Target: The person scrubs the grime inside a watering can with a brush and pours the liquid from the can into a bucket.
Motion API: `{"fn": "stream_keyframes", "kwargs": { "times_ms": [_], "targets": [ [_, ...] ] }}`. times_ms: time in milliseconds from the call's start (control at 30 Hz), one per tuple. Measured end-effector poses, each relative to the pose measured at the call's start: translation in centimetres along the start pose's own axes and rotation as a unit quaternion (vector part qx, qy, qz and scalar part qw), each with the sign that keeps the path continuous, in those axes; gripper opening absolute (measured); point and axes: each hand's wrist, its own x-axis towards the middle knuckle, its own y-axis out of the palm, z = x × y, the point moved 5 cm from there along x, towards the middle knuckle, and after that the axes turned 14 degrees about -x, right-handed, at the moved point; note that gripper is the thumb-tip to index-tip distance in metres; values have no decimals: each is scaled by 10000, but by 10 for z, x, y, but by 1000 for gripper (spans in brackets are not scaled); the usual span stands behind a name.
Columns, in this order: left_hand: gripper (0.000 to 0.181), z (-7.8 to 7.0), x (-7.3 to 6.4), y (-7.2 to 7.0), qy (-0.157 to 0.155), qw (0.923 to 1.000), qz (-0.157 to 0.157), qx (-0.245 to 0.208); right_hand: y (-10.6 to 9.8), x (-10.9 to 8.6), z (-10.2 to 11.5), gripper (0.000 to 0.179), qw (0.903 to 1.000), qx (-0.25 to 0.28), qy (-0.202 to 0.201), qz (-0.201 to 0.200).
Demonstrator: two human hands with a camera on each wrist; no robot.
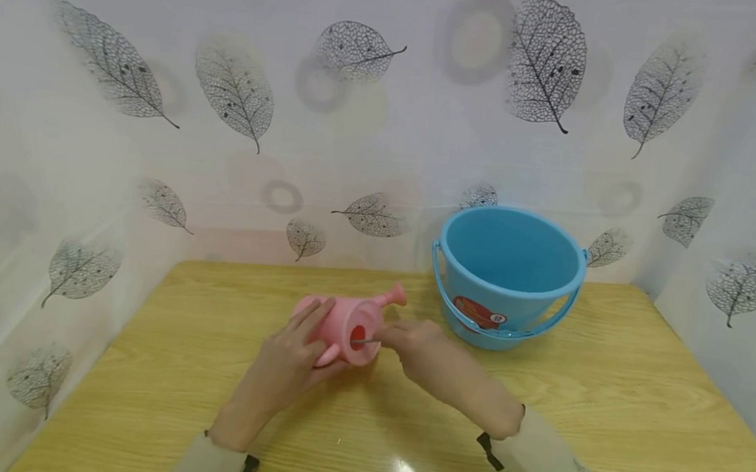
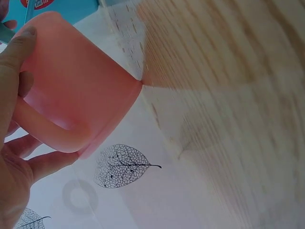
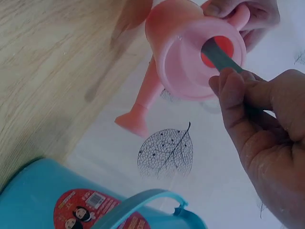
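A pink toy watering can (image 1: 338,319) lies tipped over above the table, its round top opening turned to the right and its spout (image 3: 145,95) pointing away toward the back right. My left hand (image 1: 284,357) grips the can around its body beside the curved handle (image 2: 45,126). With thumb and fingers, my right hand (image 1: 431,360) pinches a thin grey-green stick-like tool (image 3: 220,56). The tool's far end goes into the hole in the can's top and is hidden inside; its near end is covered by my fingers, so its kind cannot be told.
A blue bucket (image 1: 538,306) with a red label and a lowered handle stands at the back right, just beyond my right hand. Wood-grain table (image 1: 143,395) lies beneath, with a leaf-printed white covering (image 1: 371,140) behind it and at both sides.
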Motion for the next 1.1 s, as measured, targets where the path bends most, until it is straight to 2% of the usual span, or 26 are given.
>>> {"fn": "stream_keyframes", "kwargs": {
  "times_ms": [100, 300, 600, 733, 867, 967, 1100],
  "targets": [
    [47, 0, 0, -1, -56, 10000, 26, -49, -5, -3, -5, 53, 9997, 141, -72, -185],
    [46, 0, -1, -1, -173, 9998, 122, -45, -13, -6, -12, 40, 9930, 1130, 170, -304],
    [44, 0, -1, -4, -168, 9995, 208, -167, -3, 0, -10, 38, 9905, 1339, 181, -255],
    [43, 0, -1, -3, -107, 9996, 208, -182, 5, 4, -4, 36, 9945, 1030, 104, -182],
    [40, 1, -2, -2, -55, 9996, 218, -198, 13, 5, 5, 37, 9990, 343, -172, -227],
    [39, 2, -2, -1, -36, 9995, 239, -212, 16, 5, 10, 40, 9987, -126, -357, -345],
    [39, 2, -2, -1, -35, 9994, 264, -236, 18, 2, 12, 48, 9968, -513, -400, -465]
  ]
}}
